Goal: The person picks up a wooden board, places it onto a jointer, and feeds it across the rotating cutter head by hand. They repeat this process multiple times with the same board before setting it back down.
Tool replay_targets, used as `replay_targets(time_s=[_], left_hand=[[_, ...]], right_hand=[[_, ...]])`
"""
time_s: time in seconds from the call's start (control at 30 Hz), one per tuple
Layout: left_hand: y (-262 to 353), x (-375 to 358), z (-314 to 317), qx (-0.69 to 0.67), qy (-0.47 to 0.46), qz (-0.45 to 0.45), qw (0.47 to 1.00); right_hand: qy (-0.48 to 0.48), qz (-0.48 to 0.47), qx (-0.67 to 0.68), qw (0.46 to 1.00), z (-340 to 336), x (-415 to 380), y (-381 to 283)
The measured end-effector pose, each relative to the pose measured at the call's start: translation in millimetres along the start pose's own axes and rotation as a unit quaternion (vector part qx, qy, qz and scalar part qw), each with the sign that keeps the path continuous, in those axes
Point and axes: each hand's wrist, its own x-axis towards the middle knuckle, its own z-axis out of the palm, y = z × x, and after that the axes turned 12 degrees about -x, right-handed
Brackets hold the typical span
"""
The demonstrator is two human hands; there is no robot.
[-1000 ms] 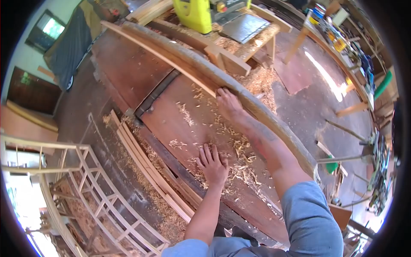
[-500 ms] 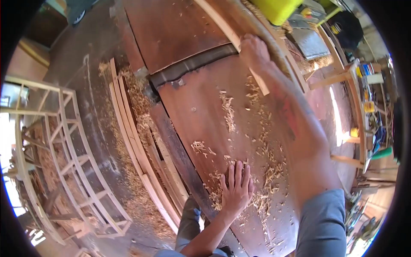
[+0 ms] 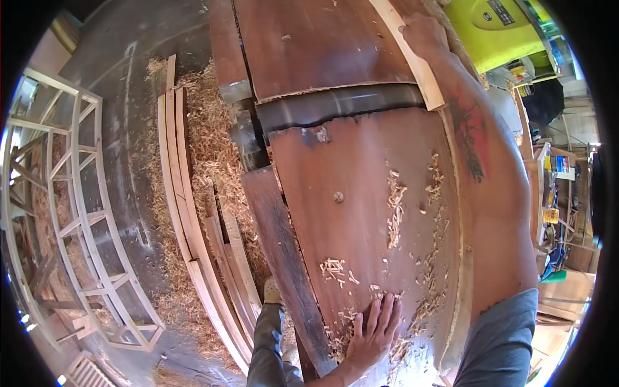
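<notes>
My right hand is closed on a pale wooden strip at the far right of a jointer's reddish-brown metal table. The strip's near end lies beside the right end of the dark cutter roller, which sits in the gap across the table. My left hand rests flat on the near part of the table with fingers spread, holding nothing. Curled wood shavings are scattered around it and further up the surface.
A wooden fence runs along the table's right side. Long wooden strips lie on the floor to the left among heaped shavings. A slatted wooden frame stands further left. A yellow-green case and a cluttered bench are at the right.
My right hand has moved farther away along the table with the wooden strip, whose near end has passed from the near side up to the roller. My left hand stays on the table. The view has shifted.
</notes>
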Motion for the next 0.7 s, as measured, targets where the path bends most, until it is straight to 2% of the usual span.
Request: replay_targets(time_s=[0.1,0.23,0.3,0.33,0.37,0.43,0.53,0.7], left_hand=[[0,-1,4,0.0,-0.003,0.001,1.0],[-1,-4,6,0.015,-0.018,0.001,1.0],[-4,-3,5,-0.004,-0.019,0.014,1.0],[0,4,-8,-0.084,-0.016,-0.011,0.996],[0,5,-11,-0.084,-0.011,-0.013,0.996],[-1,5,-12,-0.111,-0.065,-0.019,0.992],[0,6,-10,-0.1,-0.039,-0.021,0.994],[-3,1,-3,-0.05,-0.01,0.003,0.999]], right_hand=[[0.037,-0.044,-0.035,0.998,-1,8,-2],[0.044,-0.052,-0.106,0.992,-8,18,-11],[0.054,-0.058,-0.109,0.991,-8,25,-13],[0.062,-0.066,-0.112,0.99,-3,31,-11],[0.066,-0.07,-0.111,0.989,1,34,-10],[0.037,-0.07,-0.046,0.996,7,42,-8],[0.022,-0.035,0.015,0.999,5,33,-8],[0.01,-0.019,0.018,1.0,-9,-7,-5]])
